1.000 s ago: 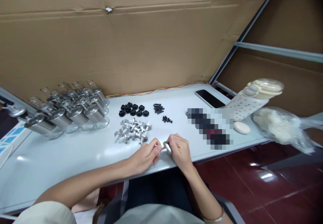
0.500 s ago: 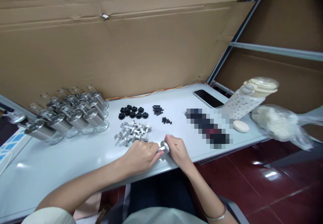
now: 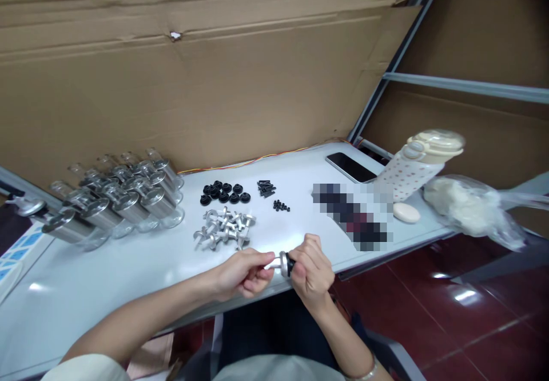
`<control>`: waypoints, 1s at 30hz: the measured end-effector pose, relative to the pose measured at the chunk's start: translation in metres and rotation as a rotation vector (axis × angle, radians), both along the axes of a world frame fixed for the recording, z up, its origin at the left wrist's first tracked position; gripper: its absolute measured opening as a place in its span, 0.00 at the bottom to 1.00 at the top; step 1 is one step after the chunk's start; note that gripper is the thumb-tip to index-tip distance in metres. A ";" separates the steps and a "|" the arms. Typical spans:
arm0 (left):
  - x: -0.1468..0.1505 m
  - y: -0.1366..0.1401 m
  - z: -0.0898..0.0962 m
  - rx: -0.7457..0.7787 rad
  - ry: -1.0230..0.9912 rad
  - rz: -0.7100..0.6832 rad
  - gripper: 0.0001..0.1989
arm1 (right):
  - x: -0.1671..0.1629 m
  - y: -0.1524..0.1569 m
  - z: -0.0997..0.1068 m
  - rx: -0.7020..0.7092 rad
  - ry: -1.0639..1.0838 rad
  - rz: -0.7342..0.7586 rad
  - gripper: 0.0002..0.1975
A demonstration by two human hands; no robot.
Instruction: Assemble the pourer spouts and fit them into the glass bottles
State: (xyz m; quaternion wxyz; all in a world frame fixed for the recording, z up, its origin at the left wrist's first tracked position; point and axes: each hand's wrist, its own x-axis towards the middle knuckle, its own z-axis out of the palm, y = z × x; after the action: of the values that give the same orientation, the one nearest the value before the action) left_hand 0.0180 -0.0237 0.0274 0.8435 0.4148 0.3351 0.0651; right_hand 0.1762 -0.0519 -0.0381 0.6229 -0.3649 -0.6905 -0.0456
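Between my two hands, over the table's front edge, is a silver metal spout cap (image 3: pixel 283 264) with a round disc and a narrow stem. My left hand (image 3: pixel 246 275) pinches its stem end between thumb and fingers. A black fitting (image 3: pixel 291 265) sits against the disc on the other side, and my right hand (image 3: pixel 313 269) is closed around it, hiding part of it. Just beyond my left hand lies a pile of similar silver spout caps (image 3: pixel 225 226). Behind that pile are several round black fittings (image 3: pixel 223 192), short black rods (image 3: pixel 266 189) and tiny black pieces (image 3: pixel 282 206).
Several glass-and-steel bottles (image 3: pixel 128 206) stand at the left of the white table (image 3: pixel 141 272). To the right are a phone (image 3: pixel 350 167), a blurred-out patch, a dotted flask (image 3: pixel 412 169), a pale oval object (image 3: pixel 406 213) and a plastic bag (image 3: pixel 467 206). Cardboard (image 3: pixel 257 83) walls the back.
My right hand has turned over and now wraps the black fitting, which has come into sight behind the disc. My left hand has rotated, its grip now at the stem. The view shifted slightly.
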 end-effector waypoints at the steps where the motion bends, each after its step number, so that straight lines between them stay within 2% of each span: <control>1: -0.001 -0.001 -0.002 -0.087 -0.026 -0.003 0.23 | 0.001 0.000 0.000 0.009 -0.018 0.000 0.16; 3: -0.003 -0.004 -0.005 -0.244 -0.073 -0.022 0.21 | 0.001 0.000 0.000 0.027 -0.041 -0.011 0.16; 5: -0.005 -0.007 -0.004 -0.337 -0.110 -0.027 0.21 | 0.001 0.001 -0.001 0.070 -0.049 -0.016 0.16; 7: -0.007 -0.010 0.000 -0.368 -0.137 0.000 0.21 | 0.000 0.002 -0.002 0.121 -0.044 -0.007 0.18; 9: -0.006 -0.010 0.005 -0.354 -0.151 0.050 0.21 | -0.001 0.004 -0.003 0.112 -0.047 -0.003 0.18; 13: -0.002 -0.008 0.012 -0.254 -0.079 0.159 0.20 | -0.003 0.007 0.003 -0.095 -0.007 0.015 0.19; 17: 0.004 -0.009 0.007 -0.115 -0.021 0.240 0.18 | -0.003 0.013 0.009 -0.328 0.088 0.131 0.19; 19: 0.005 -0.010 0.002 0.048 0.017 0.237 0.18 | -0.002 0.017 0.010 -0.452 0.135 0.193 0.20; 20: 0.006 -0.009 -0.001 0.179 0.055 0.215 0.19 | -0.001 0.019 0.009 -0.514 0.165 0.226 0.20; 26: -0.002 0.000 -0.011 1.297 0.477 -0.018 0.17 | 0.001 0.027 0.001 -0.921 0.390 0.374 0.26; 28: -0.006 0.002 -0.007 1.543 0.595 -0.100 0.14 | 0.000 0.028 0.001 -1.011 0.413 0.376 0.28; 30: -0.009 0.004 -0.001 1.693 0.718 -0.218 0.14 | -0.001 0.029 0.002 -1.043 0.406 0.376 0.28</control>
State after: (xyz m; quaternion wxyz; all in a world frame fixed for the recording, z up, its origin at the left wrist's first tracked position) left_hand 0.0093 -0.0198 0.0269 0.1062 0.9172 0.3763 0.0761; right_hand 0.1748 -0.0231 -0.0362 0.4783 -0.4957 -0.5415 0.4819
